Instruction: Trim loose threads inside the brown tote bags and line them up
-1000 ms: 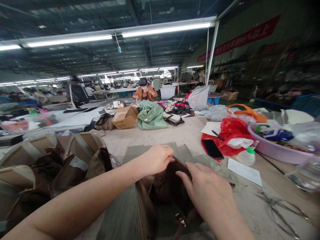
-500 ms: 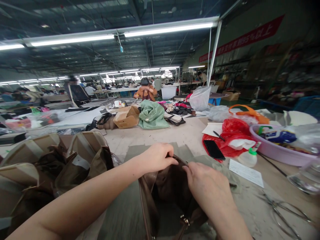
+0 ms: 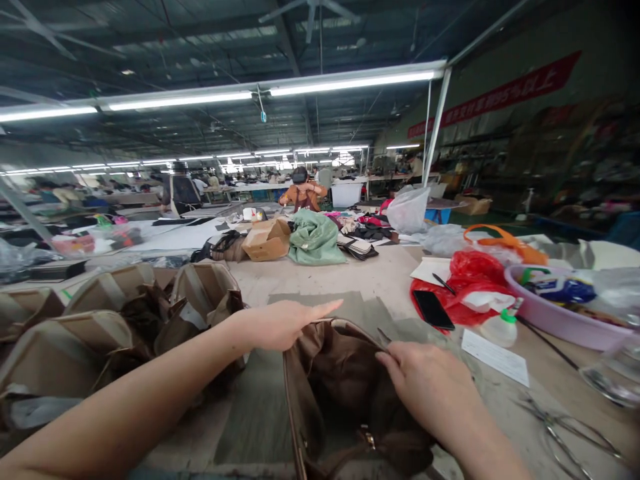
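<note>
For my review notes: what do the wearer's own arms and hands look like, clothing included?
The left hand and right hand are ungloved, with no ring or watch visible. The left forearm and right forearm show no sleeves or bracelets.

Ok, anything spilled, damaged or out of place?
Nothing looks spilled, and the brown fabric bag shows no obvious damage. Mildly odd, beyond the right hand: a black rectangular phone lies slantwise on a crumpled red plastic bag, rather than on the beige table.
</note>
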`<act>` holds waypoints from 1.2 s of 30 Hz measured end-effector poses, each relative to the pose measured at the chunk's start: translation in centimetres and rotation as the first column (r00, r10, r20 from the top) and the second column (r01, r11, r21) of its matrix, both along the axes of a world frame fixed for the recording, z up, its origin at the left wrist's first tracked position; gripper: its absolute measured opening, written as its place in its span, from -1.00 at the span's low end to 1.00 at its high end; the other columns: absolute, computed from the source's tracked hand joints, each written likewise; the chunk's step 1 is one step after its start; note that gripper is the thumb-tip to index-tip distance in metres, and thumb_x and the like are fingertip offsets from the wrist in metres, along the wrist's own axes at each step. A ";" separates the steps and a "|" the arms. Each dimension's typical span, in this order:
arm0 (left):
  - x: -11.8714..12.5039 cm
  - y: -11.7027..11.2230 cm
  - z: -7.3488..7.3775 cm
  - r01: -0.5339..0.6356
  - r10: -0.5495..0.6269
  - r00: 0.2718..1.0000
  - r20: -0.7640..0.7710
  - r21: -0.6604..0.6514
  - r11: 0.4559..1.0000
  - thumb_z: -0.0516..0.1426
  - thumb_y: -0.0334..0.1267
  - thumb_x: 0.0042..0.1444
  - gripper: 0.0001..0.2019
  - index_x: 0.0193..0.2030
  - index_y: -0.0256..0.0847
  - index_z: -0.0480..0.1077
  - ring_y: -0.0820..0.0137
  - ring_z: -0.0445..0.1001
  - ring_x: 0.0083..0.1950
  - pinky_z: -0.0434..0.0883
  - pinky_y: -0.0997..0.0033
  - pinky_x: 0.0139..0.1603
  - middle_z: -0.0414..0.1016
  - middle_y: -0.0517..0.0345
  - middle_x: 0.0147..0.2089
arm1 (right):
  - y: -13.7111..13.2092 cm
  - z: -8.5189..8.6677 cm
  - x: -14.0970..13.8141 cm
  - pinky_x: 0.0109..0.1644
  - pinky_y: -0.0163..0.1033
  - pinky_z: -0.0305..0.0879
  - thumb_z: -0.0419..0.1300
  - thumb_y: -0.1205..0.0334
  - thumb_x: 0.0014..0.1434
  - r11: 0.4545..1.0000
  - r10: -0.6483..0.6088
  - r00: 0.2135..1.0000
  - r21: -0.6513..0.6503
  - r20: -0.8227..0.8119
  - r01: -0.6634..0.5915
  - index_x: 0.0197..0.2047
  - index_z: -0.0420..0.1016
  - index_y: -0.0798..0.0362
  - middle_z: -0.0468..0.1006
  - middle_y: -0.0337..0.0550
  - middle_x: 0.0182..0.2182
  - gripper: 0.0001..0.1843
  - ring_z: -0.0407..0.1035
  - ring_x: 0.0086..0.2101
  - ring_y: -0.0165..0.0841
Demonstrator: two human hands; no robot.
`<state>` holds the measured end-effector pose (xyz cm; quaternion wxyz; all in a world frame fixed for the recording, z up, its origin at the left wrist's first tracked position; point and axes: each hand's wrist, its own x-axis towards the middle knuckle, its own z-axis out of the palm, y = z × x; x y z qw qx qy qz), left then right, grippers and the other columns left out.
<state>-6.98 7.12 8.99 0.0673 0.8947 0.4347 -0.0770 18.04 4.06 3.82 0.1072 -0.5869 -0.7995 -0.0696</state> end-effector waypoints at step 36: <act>6.4 3.9 -3.4 0.205 -0.256 0.885 0.389 0.169 0.964 0.22 -0.21 -0.01 -0.84 -0.52 -0.23 0.47 0.44 0.46 -0.34 0.27 0.54 -0.36 0.52 0.18 -0.40 | -4.3 -0.8 -0.6 -0.48 -0.28 -0.05 -0.05 0.10 0.26 1.000 -0.016 0.998 -0.010 -0.067 0.015 -0.57 0.31 0.01 0.46 -0.23 -0.63 -0.60 0.35 -0.56 -0.39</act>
